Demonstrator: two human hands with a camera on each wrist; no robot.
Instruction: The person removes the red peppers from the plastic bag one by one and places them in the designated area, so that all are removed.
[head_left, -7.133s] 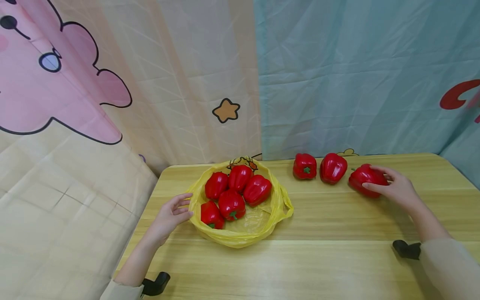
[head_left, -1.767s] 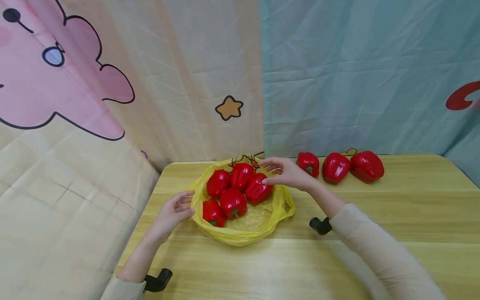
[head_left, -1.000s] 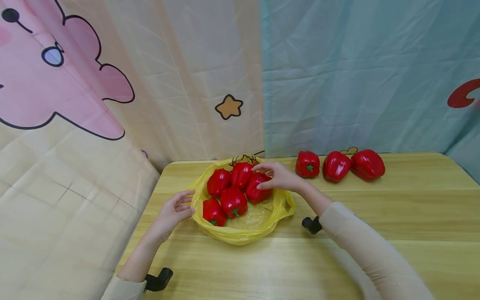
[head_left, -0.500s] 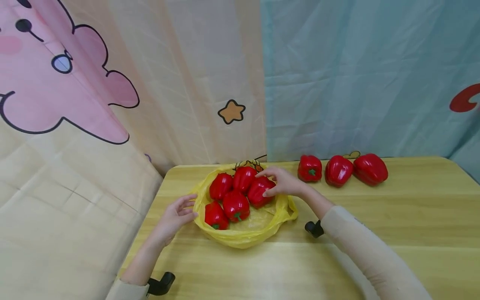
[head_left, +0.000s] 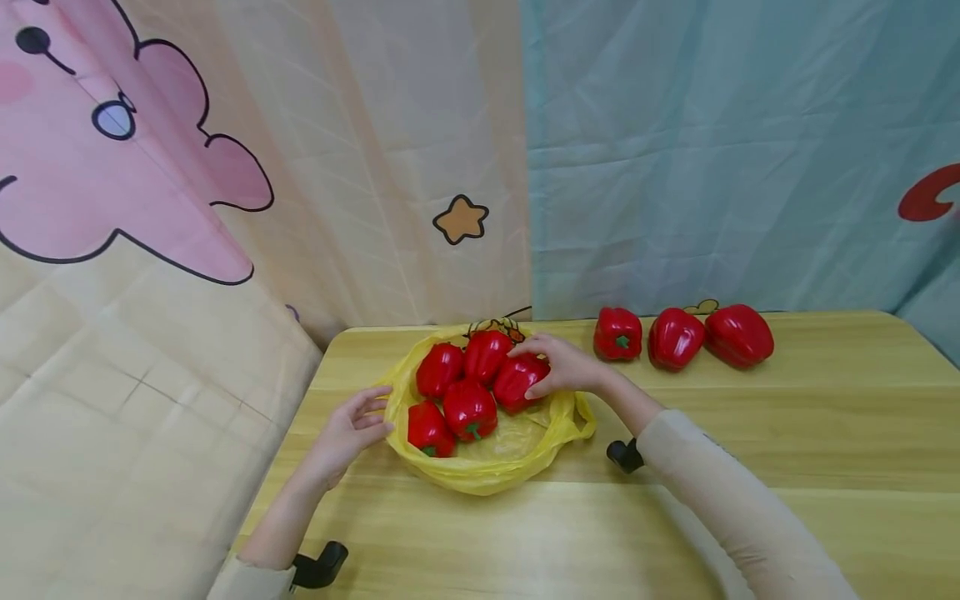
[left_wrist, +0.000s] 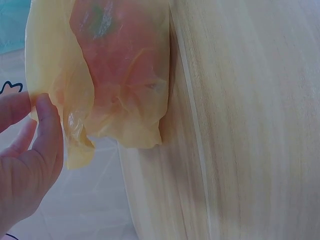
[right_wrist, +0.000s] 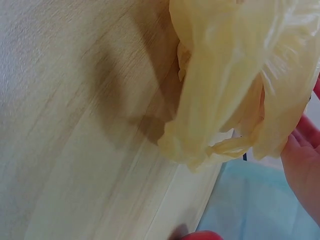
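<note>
A thin yellow plastic bag (head_left: 480,479) sits on the table with its mouth wide open and several red bell peppers (head_left: 470,408) inside. At its left side, my left hand (head_left: 341,437) pinches the rim between thumb and fingers; the left wrist view shows the hand (left_wrist: 30,165) at the edge of the bag (left_wrist: 127,107). Inside the bag at the right, my right hand (head_left: 566,367) grips a bell pepper (head_left: 519,385), fingers behind it and thumb in front. In the right wrist view, the bag hides most of that hand (right_wrist: 305,165) and the pepper.
Three more bell peppers stand in a row at the table's back: one with its stem forward (head_left: 618,334), a middle one (head_left: 676,339) and a right one (head_left: 739,336). A printed curtain (head_left: 675,167) hangs behind the wooden table (head_left: 847,417).
The rightmost bell pepper, held by my right hand earlier, now stands released beside the other two. That hand has moved left into the bag and closed around a pepper. My left hand stays at the rim.
</note>
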